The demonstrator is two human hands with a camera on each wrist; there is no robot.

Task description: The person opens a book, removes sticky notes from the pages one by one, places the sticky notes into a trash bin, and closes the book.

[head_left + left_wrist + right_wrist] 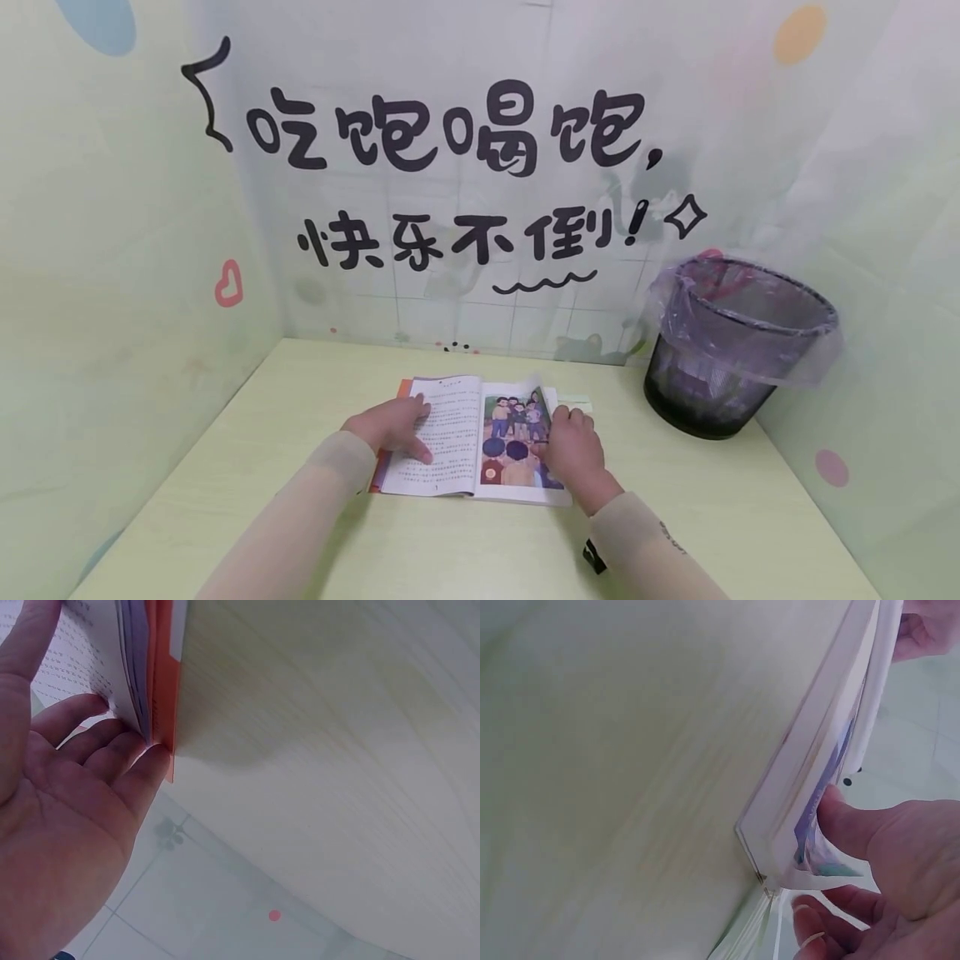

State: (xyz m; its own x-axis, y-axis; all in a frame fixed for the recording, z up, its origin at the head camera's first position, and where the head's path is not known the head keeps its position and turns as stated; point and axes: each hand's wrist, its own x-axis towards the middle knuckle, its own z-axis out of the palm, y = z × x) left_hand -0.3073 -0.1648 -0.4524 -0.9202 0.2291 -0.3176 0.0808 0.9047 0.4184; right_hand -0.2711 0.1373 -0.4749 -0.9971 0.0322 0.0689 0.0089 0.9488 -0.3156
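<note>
An open book [442,479] lies on the table, text on its left page and a colour picture of several people on its right page [517,425]. Spread across the left page, my left hand [393,425] rests with its thumb on the text. In the left wrist view its fingertips [156,756] are at the edge of the pages and the orange cover [163,682]. My right hand [576,450] pinches the outer side of the picture page, whose upper corner curls up. The right wrist view has the thumb [840,817] on the page and the other fingers beyond its edge.
A black mesh bin [705,392] with a clear plastic liner [795,358] stands at the back right corner. Pale green papers [576,403] stick out beside the book's upper right. Printed walls border the table [480,550] at the back and both sides.
</note>
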